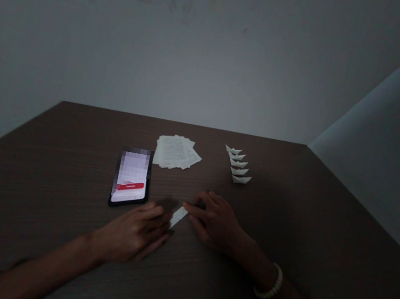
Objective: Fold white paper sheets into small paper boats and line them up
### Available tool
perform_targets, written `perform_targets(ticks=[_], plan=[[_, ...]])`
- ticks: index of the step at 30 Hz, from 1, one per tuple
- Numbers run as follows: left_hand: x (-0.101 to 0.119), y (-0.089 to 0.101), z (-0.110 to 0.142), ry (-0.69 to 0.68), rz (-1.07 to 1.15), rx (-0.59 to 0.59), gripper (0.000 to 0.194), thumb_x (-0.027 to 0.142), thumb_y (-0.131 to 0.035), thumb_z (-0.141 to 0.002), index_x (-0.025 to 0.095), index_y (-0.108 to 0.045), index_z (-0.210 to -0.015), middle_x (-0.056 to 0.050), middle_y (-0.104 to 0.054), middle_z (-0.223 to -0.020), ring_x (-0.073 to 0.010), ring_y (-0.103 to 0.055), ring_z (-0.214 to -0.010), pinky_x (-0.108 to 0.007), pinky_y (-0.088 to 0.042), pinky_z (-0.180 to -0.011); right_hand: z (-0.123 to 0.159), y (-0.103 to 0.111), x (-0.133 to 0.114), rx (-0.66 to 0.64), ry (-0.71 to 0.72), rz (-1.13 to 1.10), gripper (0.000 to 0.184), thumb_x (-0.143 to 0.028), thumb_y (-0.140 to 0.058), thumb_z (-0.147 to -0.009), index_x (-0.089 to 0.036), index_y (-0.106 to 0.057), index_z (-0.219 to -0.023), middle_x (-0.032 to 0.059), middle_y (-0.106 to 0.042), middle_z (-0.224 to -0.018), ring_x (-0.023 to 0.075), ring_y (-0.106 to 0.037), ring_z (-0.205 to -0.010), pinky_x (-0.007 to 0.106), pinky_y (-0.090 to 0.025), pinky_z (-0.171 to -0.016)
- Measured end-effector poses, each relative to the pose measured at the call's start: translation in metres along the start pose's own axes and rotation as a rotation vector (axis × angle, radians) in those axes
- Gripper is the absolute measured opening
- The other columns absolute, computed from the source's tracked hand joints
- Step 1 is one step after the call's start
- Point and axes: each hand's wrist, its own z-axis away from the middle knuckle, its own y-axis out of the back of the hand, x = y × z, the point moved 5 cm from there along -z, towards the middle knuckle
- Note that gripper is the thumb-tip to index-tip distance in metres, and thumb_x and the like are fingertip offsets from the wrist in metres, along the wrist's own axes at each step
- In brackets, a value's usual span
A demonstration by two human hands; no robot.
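Both my hands rest on a dark wooden table [43,178] near its middle. My left hand [134,236] lies flat with its fingers pressed on one end of a small folded piece of white paper [178,216]. My right hand [213,219] pinches or presses the paper's other end with curled fingers. Only a narrow strip of the paper shows between the two hands. A white beaded bracelet [271,285] sits on my right wrist.
A phone [132,177] with a lit screen lies left of the hands. Behind it is a loose stack of printed paper sheets [177,152]. Several folded paper boats [239,165] stand in a row at the back right. Grey walls close the table's far side and right.
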Motion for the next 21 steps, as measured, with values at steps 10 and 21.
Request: perform_targets(ticks=[10, 21], plan=[[-0.014, -0.007, -0.012, 0.165, 0.21, -0.071, 0.021, 0.02, -0.048, -0.095, 0.016, -0.068, -0.09, -0.008, -0.065, -0.104, -0.0224, -0.053, -0.1, -0.038, -0.049, -0.085, -0.003, -0.004, 0.001, 0.036, 0.025, -0.005, 0.033, -0.025, -0.052, -0.092, -0.027, -0.055, -0.125, 0.0071, -0.053, -0.11, 0.0213, -0.046, -0.097, 0.036, -0.038, -0.084], [-0.014, -0.008, -0.014, 0.159, 0.126, -0.158, 0.018, 0.02, -0.048, -0.094, 0.017, -0.066, -0.091, -0.007, -0.066, -0.117, -0.0237, -0.055, -0.097, -0.038, -0.045, -0.08, 0.0, -0.002, 0.001, 0.084, -0.008, 0.028, 0.028, -0.026, -0.055, -0.091, -0.028, -0.061, -0.119, 0.006, -0.054, -0.098, 0.0201, -0.046, -0.091, 0.033, -0.036, -0.076]])
